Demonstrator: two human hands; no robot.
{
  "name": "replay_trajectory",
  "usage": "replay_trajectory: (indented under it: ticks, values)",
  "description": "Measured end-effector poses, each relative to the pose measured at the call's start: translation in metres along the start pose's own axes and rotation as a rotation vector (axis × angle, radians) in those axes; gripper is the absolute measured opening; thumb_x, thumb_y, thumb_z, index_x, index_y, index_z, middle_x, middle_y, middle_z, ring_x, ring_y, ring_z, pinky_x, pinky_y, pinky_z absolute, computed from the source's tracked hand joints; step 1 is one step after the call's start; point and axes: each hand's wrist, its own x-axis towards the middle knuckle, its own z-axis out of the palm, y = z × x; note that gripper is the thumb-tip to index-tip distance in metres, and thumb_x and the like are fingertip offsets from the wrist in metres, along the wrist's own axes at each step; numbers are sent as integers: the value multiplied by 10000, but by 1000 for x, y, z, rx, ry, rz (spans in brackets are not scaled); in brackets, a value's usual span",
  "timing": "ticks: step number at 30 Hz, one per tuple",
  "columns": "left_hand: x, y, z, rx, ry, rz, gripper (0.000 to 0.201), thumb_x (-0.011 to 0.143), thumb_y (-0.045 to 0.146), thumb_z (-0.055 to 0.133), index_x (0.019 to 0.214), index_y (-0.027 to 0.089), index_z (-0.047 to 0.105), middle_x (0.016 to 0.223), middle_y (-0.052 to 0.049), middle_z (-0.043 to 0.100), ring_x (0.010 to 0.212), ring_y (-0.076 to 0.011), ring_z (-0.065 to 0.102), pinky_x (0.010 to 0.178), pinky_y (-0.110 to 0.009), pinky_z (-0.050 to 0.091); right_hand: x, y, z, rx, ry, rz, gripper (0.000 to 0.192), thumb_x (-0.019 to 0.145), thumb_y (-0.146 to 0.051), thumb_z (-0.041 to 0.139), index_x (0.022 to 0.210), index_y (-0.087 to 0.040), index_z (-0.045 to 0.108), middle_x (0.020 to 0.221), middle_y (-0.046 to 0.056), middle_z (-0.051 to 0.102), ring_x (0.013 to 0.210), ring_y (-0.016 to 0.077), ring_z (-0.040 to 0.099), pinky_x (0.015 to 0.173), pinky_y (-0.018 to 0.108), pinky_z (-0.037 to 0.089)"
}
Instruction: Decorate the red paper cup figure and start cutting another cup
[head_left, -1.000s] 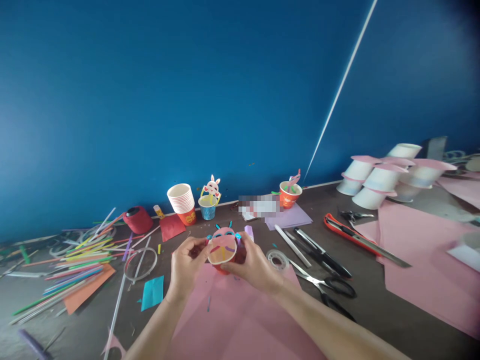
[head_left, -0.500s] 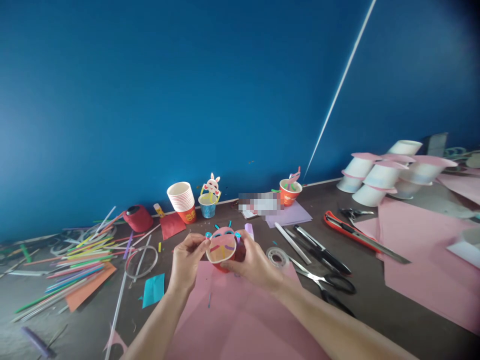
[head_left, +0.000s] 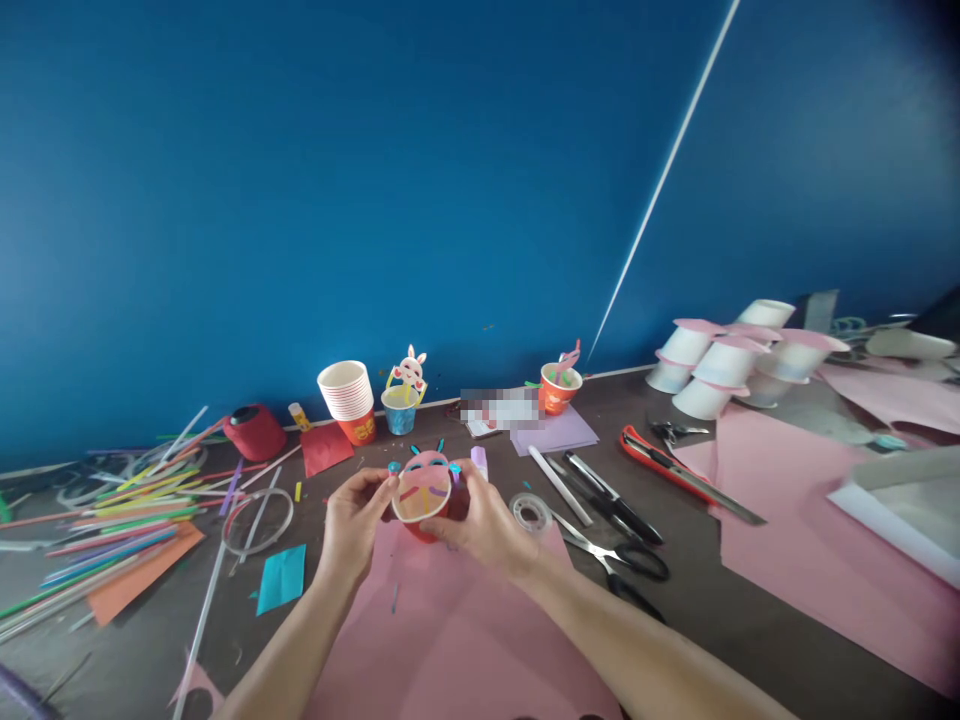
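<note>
A red paper cup (head_left: pixel 421 507), its open mouth tilted towards me, is held between my two hands above the pink paper (head_left: pixel 420 640). My left hand (head_left: pixel 352 515) is closed at the cup's left rim, thumb and fingertips by a small blue piece (head_left: pixel 394 467). My right hand (head_left: pixel 484 520) wraps the cup's right side, its thumb across the front. A pink paper figure (head_left: pixel 427 459) with blue ears stands up behind the rim. Another blue piece (head_left: pixel 455 471) sits by the right fingers. Strips show inside the cup; the fingertips behind it are hidden.
Right of my hands lie a tape roll (head_left: pixel 530 513), scissors (head_left: pixel 611 555), pens (head_left: pixel 611 497) and a red cutter knife (head_left: pixel 675 470). Coloured straws (head_left: pixel 127 525) spread at left. Stacked cups (head_left: pixel 346 400) and a blue cup with a rabbit figure (head_left: pixel 400 410) stand behind.
The view has swung slightly right, so everything sits further left in the picture. Both hands keep their hold on the cup, with little other movement.
</note>
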Motion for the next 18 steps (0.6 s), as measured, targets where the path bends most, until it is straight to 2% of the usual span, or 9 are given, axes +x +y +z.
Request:
replay_trajectory:
  ticks: [4, 8, 10, 12, 15, 18]
  values:
    - [-2, -2, -2, 42, 39, 47, 264, 605, 357, 708, 739, 145, 624, 580, 24, 587, 450, -72, 451, 416, -184, 349, -4, -3, -2, -6, -16, -45, 585, 617, -372, 715, 1093, -212, 413, 1036, 39, 586, 931, 198, 578, 786, 320, 448]
    - [-2, -4, -4, 44, 72, 74, 268, 595, 357, 710, 741, 150, 622, 568, 33, 572, 441, -65, 433, 415, -183, 340, -7, -3, -5, -28, -63, -169, 624, 645, -304, 701, 1173, -219, 379, 1152, 66, 530, 1046, 204, 525, 878, 348, 415]
    - [-3, -5, -4, 53, 92, 95, 266, 599, 351, 707, 747, 148, 619, 560, 36, 559, 436, -61, 417, 411, -182, 330, -7, 0, -7, -80, -75, -209, 716, 617, -298, 722, 1226, -224, 352, 1214, 81, 486, 1120, 220, 470, 934, 368, 372]
    - [-3, -5, -4, 79, 116, 122, 261, 605, 341, 704, 749, 141, 615, 569, 28, 558, 440, -60, 409, 409, -181, 324, -5, 4, -10, -152, -81, -185, 856, 572, -328, 750, 1287, -222, 292, 1280, 104, 421, 1181, 242, 408, 965, 389, 339]
    - [-5, -4, -3, 100, 138, 142, 232, 614, 317, 698, 737, 140, 611, 589, 19, 570, 448, -61, 417, 411, -179, 332, -1, 6, -26, -269, -114, -118, 1003, 525, -388, 765, 1341, -202, 213, 1307, 135, 374, 1195, 258, 383, 957, 397, 341]
    - [-7, -2, -3, 107, 138, 136, 191, 617, 288, 691, 719, 148, 609, 566, 33, 564, 435, -53, 413, 409, -173, 328, 4, -2, -57, -375, -185, -118, 914, 563, -363, 745, 1330, -210, 273, 1223, 114, 460, 1031, 220, 510, 880, 363, 401]
